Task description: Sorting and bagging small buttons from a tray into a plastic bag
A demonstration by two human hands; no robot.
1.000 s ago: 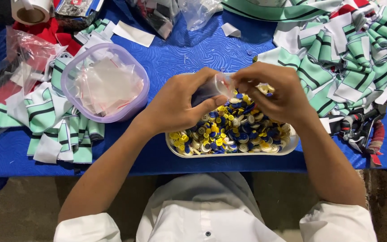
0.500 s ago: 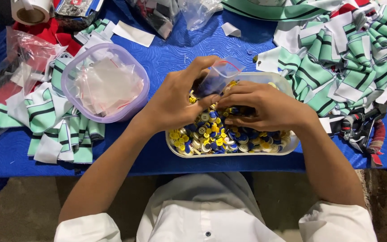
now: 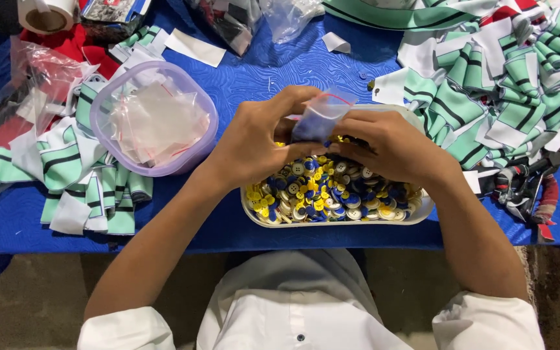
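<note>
1. Your left hand (image 3: 254, 146) has its fingers closed narrow on a small clear bag (image 3: 319, 116); the bag is held off the desk (image 3: 280, 65), just above the twelve o'clock rim of the tray (image 3: 422, 210).
2. Your right hand (image 3: 393, 146) lies curled over the buttons (image 3: 319, 194), its thumb against the bag's lower edge; whether those fingers pinch buttons or the bag itself I cannot tell, as the knuckles hide the tips.
3. The tray sits at the near edge of the desk, heaped with blue, yellow and white buttons; both hands meet over its far half.
4. By my reading the step in hand is work at the bag's mouth, right over the buttons.
5. Any next move calls for a steady left grip with the mouth open and above the tray, so a dropped button lands back in the heap; small pinches suit a mouth that narrow.
6. At ten o'clock from the tray stands a lilac bowl (image 3: 108, 97) of empty bags (image 3: 157, 123); at two o'clock lies a pile of striped cloth (image 3: 500, 97); more cloth lies at nine o'clock.
</note>
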